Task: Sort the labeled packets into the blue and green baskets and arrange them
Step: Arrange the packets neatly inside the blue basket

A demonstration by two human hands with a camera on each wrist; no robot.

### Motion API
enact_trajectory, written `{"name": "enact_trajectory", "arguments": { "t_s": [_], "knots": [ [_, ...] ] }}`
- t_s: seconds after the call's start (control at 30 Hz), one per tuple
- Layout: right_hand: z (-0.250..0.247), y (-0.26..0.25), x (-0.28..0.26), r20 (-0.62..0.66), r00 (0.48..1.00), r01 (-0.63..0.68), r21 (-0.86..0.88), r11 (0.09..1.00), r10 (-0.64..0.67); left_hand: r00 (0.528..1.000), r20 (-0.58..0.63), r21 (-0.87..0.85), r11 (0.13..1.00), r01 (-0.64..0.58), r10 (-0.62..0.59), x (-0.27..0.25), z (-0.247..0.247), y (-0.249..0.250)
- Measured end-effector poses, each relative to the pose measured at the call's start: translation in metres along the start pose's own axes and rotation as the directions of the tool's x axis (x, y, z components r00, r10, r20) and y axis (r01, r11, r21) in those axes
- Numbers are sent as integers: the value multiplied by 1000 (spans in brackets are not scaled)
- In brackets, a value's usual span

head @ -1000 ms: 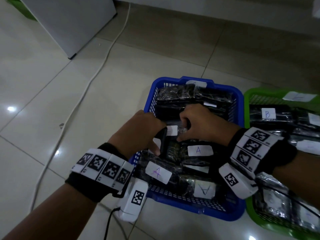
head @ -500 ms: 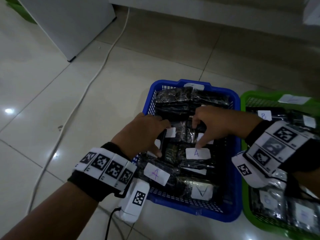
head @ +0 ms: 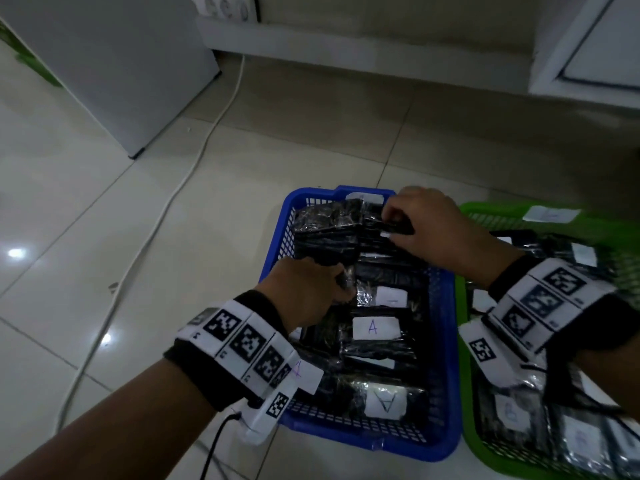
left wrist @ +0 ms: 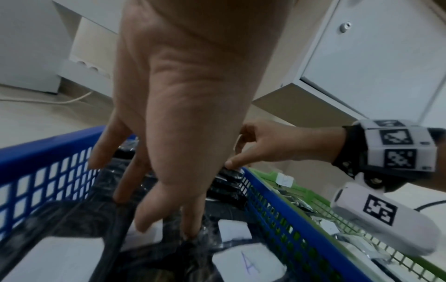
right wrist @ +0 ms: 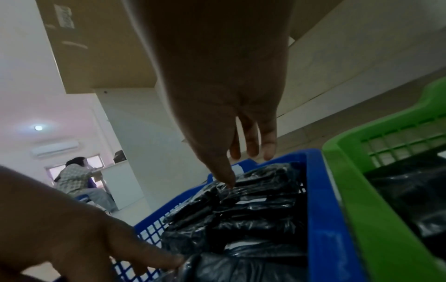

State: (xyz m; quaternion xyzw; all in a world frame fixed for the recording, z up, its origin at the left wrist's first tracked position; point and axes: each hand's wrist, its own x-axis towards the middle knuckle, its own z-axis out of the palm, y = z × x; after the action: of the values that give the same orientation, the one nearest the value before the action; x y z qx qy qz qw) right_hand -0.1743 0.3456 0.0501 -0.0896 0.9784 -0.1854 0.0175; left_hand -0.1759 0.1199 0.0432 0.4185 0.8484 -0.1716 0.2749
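Observation:
The blue basket (head: 446, 341) holds several black packets with white A labels (head: 374, 329). To its right, the green basket (head: 491, 211) holds packets with B labels (head: 512, 414). My left hand (head: 341, 282) is in the middle of the blue basket and grips the edge of an upright packet (head: 346, 277) between thumb and fingers. Its fingers (left wrist: 193, 227) point down into the packets. At the far end, my right hand (head: 393, 230) pinches the top edge of a packet (head: 401, 229); the thumb (right wrist: 228, 183) presses its near face.
Both baskets stand side by side on a glossy tiled floor. A white cable (head: 194, 161) runs across the floor to the left. A white cabinet (head: 104, 64) stands at the back left and another (head: 588, 46) at the back right. A seated person (right wrist: 77, 175) is far off.
My right hand has moved from the middle of the blue basket to the packets at its far end. The left hand has stayed on its upright packet.

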Motion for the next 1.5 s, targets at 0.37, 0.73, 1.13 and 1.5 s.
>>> {"name": "enact_trajectory", "arguments": {
  "t_s": [0.37,0.73,1.13,1.5],
  "knots": [
    [18,21,7,22,1000,-11,-146,989,14,865,-390,-441,888,126,-317,30,-12,-37],
    [11,35,11,-175,980,-71,144,987,96,736,-441,-537,808,241,-513,58,-7,-29],
    [5,19,-7,98,995,-37,275,961,10,716,-598,-537,844,-24,-360,31,-9,-52],
    [19,14,-12,364,931,-28,8,1000,23,865,-406,-548,836,28,-294,16,21,-32]
  ]
}}
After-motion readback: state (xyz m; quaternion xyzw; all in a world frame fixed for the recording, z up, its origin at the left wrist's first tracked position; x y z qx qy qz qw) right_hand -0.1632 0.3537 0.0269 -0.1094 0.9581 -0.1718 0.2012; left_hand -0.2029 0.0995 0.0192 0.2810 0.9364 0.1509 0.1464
